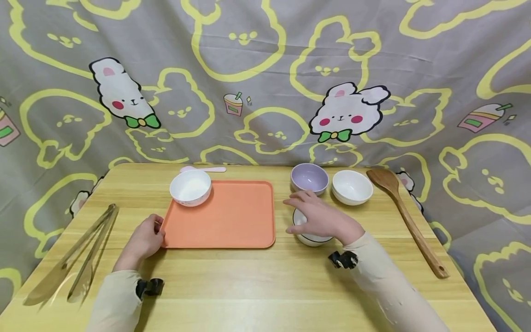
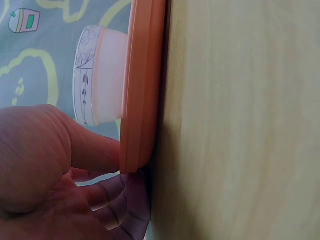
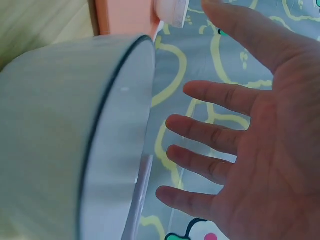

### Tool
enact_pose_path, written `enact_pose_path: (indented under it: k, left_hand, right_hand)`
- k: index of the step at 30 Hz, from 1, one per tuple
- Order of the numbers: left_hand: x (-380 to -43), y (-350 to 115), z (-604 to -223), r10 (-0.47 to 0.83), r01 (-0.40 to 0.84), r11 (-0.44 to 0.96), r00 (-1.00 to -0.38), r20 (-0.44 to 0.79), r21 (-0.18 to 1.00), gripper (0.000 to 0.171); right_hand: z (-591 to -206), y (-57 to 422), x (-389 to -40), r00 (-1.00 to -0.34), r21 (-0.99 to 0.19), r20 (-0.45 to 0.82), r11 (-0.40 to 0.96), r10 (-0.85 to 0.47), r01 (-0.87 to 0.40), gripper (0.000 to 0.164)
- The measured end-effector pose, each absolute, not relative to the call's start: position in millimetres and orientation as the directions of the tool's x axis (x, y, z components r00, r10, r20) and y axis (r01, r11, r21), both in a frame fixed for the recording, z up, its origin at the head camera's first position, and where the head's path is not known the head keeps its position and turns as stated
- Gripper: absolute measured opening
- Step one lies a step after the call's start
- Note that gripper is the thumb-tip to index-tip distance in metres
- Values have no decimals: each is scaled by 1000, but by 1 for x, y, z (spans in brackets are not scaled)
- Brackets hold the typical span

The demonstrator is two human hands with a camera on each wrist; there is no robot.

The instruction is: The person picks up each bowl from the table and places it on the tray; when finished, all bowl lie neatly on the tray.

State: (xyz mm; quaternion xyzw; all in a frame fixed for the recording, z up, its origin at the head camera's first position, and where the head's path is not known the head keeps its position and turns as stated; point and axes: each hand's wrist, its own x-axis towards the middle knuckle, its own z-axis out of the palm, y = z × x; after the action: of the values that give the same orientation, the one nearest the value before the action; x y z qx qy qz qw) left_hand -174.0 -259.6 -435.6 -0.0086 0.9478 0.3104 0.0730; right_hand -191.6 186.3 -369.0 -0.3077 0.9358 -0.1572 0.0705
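Note:
My left hand (image 1: 143, 240) is at the left edge of an orange rectangular tray (image 1: 236, 216). In the left wrist view its thumb (image 2: 95, 150) lies on the tray's rim and the other fingers bend under the edge, pinching it. A white bowl (image 1: 191, 187) with a printed pattern outside stands on the tray's back left corner. Over a white bowl with a dark rim (image 1: 314, 240), right of the tray, hovers my right hand (image 1: 321, 216), fingers spread and holding nothing. The right wrist view has this bowl's wall (image 3: 55, 130) close beside the open palm.
Behind the dark-rimmed bowl stand a purple bowl (image 1: 309, 177) and another white bowl (image 1: 352, 187). A wooden spatula (image 1: 406, 214) lies at the right, metal tongs (image 1: 89, 251) at the left. A pink spoon (image 1: 211, 169) lies behind the tray, near the patterned curtain (image 1: 265, 92).

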Motion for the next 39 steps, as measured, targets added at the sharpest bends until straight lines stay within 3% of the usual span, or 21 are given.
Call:
enact_pose_path:
  k: [22,29,39]
  left_hand:
    - [-176,-261,-436,16,-85,796,-987,-162,599,27]
    - [-176,-262,-436,14,-87,795,-987,-163,600,27]
    - [-177,-262,-438,17,-84,798,-987,-161,596,26]
  right_hand:
    - [-397,215,-175,-850,-358,-24,799,-525,-483,99]
    - [-393,212,-176,-862,-330,-87,831,-499,-448,98]
    - [-389,211,-180,-867,-302,-56,836,-496,-459,93]
